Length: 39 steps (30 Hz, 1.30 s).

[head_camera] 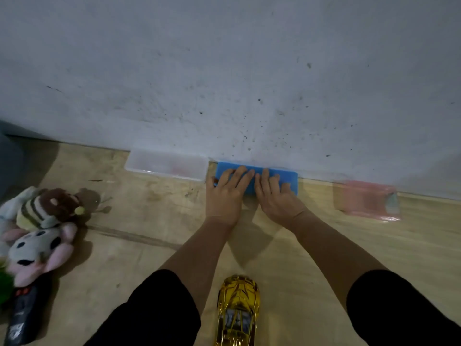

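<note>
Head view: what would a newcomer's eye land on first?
The bright blue box against the wall at centre, with the left hand and right hand laid flat on its top. Next, the shiny gold toy car on the floor between the forearms at the bottom edge, and the heap of plush toys at far left.

box [289, 176] blue | toy car [238, 310] gold | plush [40, 213] brown-striped
</note>
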Each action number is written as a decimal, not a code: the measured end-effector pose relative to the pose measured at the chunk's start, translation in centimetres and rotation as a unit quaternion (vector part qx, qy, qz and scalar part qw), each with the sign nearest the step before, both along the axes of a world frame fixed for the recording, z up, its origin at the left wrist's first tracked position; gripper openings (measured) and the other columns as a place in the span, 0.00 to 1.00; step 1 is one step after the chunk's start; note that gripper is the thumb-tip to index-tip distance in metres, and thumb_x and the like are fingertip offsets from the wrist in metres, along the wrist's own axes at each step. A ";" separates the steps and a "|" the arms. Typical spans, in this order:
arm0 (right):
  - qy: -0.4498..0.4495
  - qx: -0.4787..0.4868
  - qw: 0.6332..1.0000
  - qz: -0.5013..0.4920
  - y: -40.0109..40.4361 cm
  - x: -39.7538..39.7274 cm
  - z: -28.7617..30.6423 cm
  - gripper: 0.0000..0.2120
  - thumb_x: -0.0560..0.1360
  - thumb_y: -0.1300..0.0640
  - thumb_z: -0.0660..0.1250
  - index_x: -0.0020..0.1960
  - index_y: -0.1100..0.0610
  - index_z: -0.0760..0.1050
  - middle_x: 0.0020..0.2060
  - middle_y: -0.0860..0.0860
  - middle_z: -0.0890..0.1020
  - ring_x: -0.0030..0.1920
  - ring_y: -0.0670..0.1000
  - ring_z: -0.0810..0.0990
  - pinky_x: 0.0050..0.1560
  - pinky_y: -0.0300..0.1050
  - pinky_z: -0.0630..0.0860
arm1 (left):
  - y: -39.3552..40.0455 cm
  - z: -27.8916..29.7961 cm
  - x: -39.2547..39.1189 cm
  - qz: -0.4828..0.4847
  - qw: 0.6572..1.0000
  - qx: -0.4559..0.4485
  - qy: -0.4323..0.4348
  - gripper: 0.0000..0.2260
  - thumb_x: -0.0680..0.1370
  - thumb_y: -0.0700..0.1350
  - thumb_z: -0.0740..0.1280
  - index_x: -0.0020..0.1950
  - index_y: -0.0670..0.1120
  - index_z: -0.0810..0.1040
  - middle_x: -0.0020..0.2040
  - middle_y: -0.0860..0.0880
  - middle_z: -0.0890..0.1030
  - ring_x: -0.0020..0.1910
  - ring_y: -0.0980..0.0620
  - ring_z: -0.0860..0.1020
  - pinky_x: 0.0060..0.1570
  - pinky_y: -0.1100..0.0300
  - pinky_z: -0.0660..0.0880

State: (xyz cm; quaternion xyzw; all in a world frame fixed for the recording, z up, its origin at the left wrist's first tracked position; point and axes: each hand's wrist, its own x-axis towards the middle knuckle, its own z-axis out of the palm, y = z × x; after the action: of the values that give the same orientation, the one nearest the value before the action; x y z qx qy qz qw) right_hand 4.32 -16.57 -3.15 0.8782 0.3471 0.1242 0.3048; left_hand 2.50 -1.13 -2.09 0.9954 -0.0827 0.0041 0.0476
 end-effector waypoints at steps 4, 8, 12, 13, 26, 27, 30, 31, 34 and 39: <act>-0.042 0.008 0.999 0.030 0.0 0.1 -0.3 0.28 0.79 0.67 0.38 0.61 0.61 0.76 0.53 0.59 0.83 0.44 0.55 0.83 0.35 0.44 0.80 | -0.1 0.1 0.0 0.005 0.999 -0.028 -0.017 0.21 0.70 0.40 0.67 0.62 0.49 0.77 0.61 0.51 0.79 0.56 0.49 0.79 0.47 0.46 0.75; -0.088 -0.015 0.993 0.073 0.0 0.5 -0.8 0.30 0.79 0.68 0.36 0.60 0.60 0.77 0.52 0.58 0.83 0.42 0.54 0.83 0.33 0.42 0.79 | 0.0 -0.3 0.1 0.001 0.998 -0.031 -0.058 0.20 0.68 0.40 0.71 0.60 0.49 0.79 0.59 0.51 0.81 0.53 0.49 0.80 0.46 0.47 0.75; -0.110 -0.022 0.988 0.103 0.0 1.0 -0.4 0.30 0.79 0.66 0.37 0.59 0.59 0.78 0.50 0.57 0.84 0.39 0.52 0.83 0.30 0.41 0.78 | 0.2 -0.8 0.1 -0.002 0.995 -0.036 -0.091 0.22 0.67 0.39 0.72 0.61 0.50 0.79 0.59 0.52 0.81 0.52 0.49 0.80 0.47 0.48 0.75; -0.105 -0.015 0.989 0.108 -0.1 1.0 -0.3 0.29 0.78 0.65 0.38 0.58 0.59 0.78 0.49 0.57 0.85 0.38 0.52 0.83 0.30 0.41 0.77 | 0.2 -0.8 0.2 -0.005 0.995 -0.029 -0.098 0.22 0.67 0.39 0.72 0.60 0.50 0.79 0.58 0.52 0.81 0.51 0.50 0.80 0.48 0.49 0.74; -0.018 0.297 0.955 -0.022 -1.2 3.0 4.2 0.19 0.64 0.61 0.74 0.53 0.58 0.77 0.43 0.58 0.80 0.42 0.57 0.79 0.40 0.47 0.76 | -0.4 0.5 -0.5 0.078 0.991 0.049 -0.101 0.45 0.59 0.45 0.79 0.72 0.55 0.62 0.62 0.45 0.76 0.59 0.44 0.74 0.50 0.47 0.75; -0.021 0.326 0.944 -0.044 -0.9 2.9 4.3 0.18 0.64 0.62 0.74 0.52 0.59 0.76 0.41 0.57 0.79 0.41 0.57 0.78 0.39 0.46 0.75 | -0.5 0.7 -0.5 0.080 0.991 0.052 -0.095 0.45 0.59 0.44 0.79 0.72 0.54 0.64 0.61 0.45 0.77 0.59 0.44 0.76 0.51 0.46 0.74; 0.009 0.365 0.930 -0.028 -1.1 1.5 3.1 0.12 0.68 0.60 0.72 0.48 0.59 0.72 0.39 0.56 0.77 0.38 0.54 0.76 0.37 0.46 0.75 | -0.7 1.0 -0.2 0.097 0.992 0.051 -0.065 0.48 0.66 0.42 0.75 0.76 0.54 0.47 0.70 0.46 0.68 0.68 0.45 0.69 0.60 0.44 0.67; 0.033 0.356 0.934 -0.014 -1.4 0.6 2.3 0.11 0.69 0.58 0.71 0.48 0.59 0.72 0.40 0.56 0.77 0.38 0.53 0.77 0.38 0.46 0.76 | -0.7 1.1 -0.1 0.098 0.991 0.052 -0.072 0.48 0.66 0.41 0.74 0.76 0.55 0.45 0.71 0.46 0.66 0.69 0.45 0.67 0.62 0.43 0.66; 0.091 0.301 0.949 -0.035 -2.0 -1.2 0.2 0.15 0.72 0.51 0.66 0.54 0.60 0.75 0.47 0.58 0.80 0.47 0.56 0.80 0.47 0.49 0.79 | -0.6 1.1 0.0 0.093 0.991 0.064 -0.066 0.48 0.66 0.40 0.73 0.76 0.54 0.45 0.73 0.47 0.65 0.72 0.45 0.63 0.64 0.41 0.63; 0.099 0.273 0.953 -0.086 -1.6 -0.5 -1.3 0.25 0.71 0.47 0.69 0.60 0.63 0.75 0.47 0.60 0.81 0.48 0.58 0.81 0.51 0.51 0.79 | -0.2 0.3 0.2 0.080 0.994 0.072 -0.035 0.49 0.73 0.40 0.68 0.73 0.55 0.29 0.76 0.47 0.53 0.76 0.45 0.50 0.68 0.35 0.48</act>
State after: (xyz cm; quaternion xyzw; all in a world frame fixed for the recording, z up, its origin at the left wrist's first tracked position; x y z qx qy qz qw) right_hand 3.85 -18.13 -4.48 0.9623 0.2514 0.1004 0.0269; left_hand 2.69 -1.30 -1.82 0.9989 -0.0043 0.0368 -0.0276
